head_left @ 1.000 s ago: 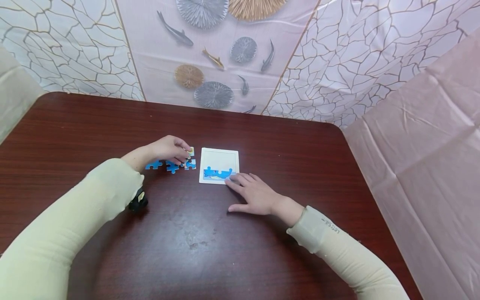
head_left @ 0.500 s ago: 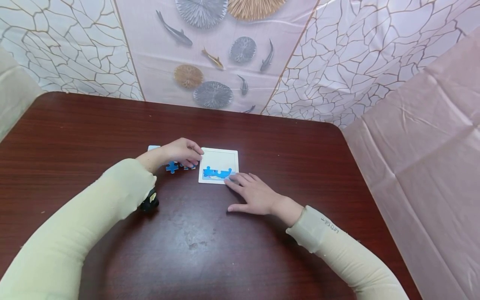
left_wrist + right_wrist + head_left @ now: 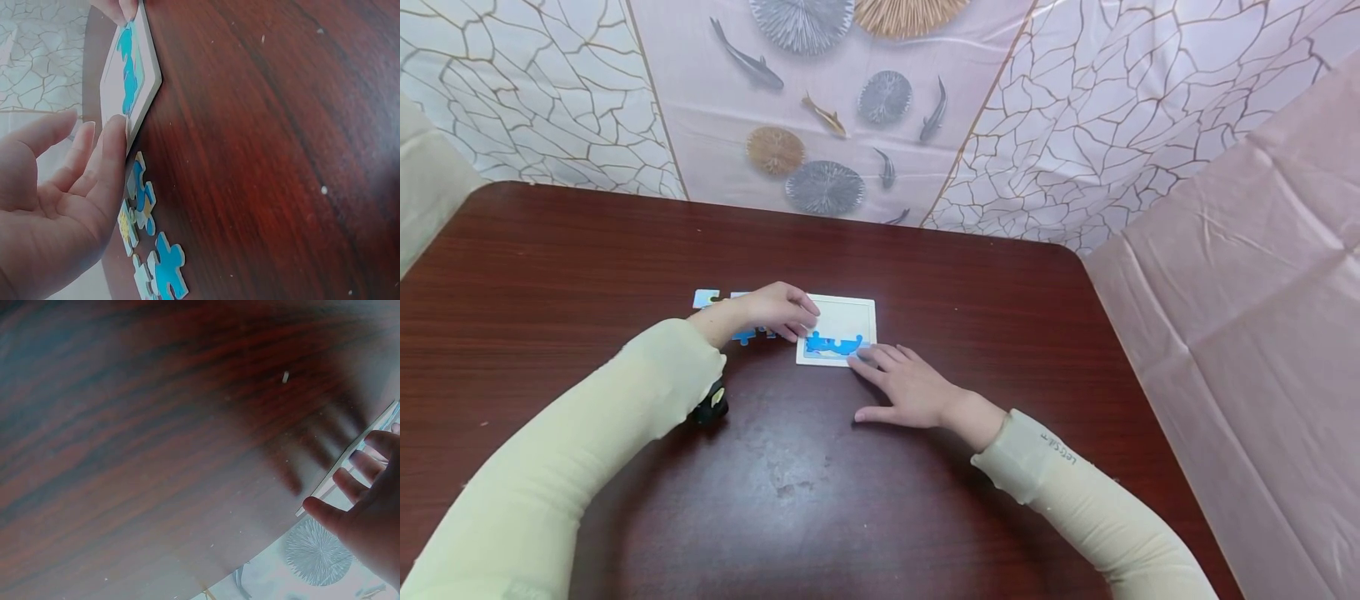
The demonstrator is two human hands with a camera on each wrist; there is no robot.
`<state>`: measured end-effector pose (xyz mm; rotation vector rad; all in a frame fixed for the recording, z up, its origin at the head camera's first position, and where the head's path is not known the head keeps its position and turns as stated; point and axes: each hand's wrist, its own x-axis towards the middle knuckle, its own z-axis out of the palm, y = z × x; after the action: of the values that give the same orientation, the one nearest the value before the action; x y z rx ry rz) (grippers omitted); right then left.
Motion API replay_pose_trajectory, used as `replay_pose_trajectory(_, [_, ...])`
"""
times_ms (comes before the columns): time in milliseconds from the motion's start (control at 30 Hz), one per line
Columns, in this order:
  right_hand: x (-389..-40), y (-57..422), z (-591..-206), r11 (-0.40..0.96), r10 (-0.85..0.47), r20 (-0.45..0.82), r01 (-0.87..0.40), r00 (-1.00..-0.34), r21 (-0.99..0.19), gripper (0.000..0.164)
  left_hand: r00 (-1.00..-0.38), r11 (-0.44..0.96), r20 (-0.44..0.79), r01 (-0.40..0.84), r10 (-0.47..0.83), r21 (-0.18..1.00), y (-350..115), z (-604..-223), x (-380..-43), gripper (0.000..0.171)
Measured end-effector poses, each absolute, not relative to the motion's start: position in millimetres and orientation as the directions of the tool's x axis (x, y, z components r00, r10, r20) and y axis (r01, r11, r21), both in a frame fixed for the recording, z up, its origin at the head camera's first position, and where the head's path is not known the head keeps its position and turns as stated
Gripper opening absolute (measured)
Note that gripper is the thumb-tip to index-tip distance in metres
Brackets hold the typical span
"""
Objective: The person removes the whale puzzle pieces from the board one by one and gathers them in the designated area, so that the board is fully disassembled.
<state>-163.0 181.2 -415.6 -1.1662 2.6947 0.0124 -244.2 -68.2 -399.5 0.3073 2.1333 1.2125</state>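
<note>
A square white puzzle tray (image 3: 842, 305) lies on the table, with joined blue puzzle pieces (image 3: 833, 346) along its near side. Over the tray's left edge is my left hand (image 3: 784, 310). In the left wrist view its fingers (image 3: 114, 140) are extended, thumb apart, and nothing shows between them. Loose jigsaw pieces (image 3: 169, 265), blue, yellow and white, lie beneath and behind that hand, partly hidden by it in the head view. My right hand (image 3: 913, 390) lies with fingers spread, its fingertips at the tray's near right corner, overlapping the blue pieces there.
The dark red-brown wooden table (image 3: 880, 517) carries the tray and pieces. One light piece (image 3: 706, 297) lies furthest left. Patterned cloth (image 3: 820, 100) hangs behind the table's far edge. A black wrist device (image 3: 711, 406) sits under the left sleeve.
My left hand has moved right, from over the loose pieces to the tray's left edge, uncovering the pieces at the far left. The right hand and tray have stayed put.
</note>
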Motion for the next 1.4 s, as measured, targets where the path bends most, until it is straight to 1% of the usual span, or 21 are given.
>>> replay_pose_trajectory(167, [-162.9, 181.1, -415.3, 0.687, -0.722, -0.188, -0.722, -0.666, -0.077, 0.078, -0.751, 0.542, -0.444, -0.137, 0.488, 0.829, -66.4, -401.6, -244.5, 0.035])
replay_pose_trajectory(767, [-162.6, 181.3, -416.6, 0.683, -0.726, -0.175, -0.726, -0.665, -0.073, 0.077, -0.741, 0.547, -0.449, -0.133, 0.499, 0.827, -65.7, -400.1, -242.3, 0.035])
replay_pose_trajectory(933, [-162.1, 181.1, -416.5, 0.684, -0.726, -0.176, -0.726, -0.665, -0.078, 0.077, -0.745, 0.552, -0.438, -0.113, 0.504, 0.826, -66.2, -399.7, -241.5, 0.035])
replay_pose_trajectory(1167, [-162.2, 181.2, -416.6, 0.688, -0.722, -0.18, -0.721, -0.668, -0.083, 0.077, -0.757, 0.568, -0.392, -0.034, 0.522, 0.823, -67.8, -400.8, -242.3, 0.036])
replay_pose_trajectory(1400, [-162.4, 181.0, -415.9, 0.691, -0.718, -0.187, -0.718, -0.67, -0.083, 0.078, -0.747, 0.552, -0.388, -0.034, 0.539, 0.833, -66.1, -399.8, -242.3, 0.036])
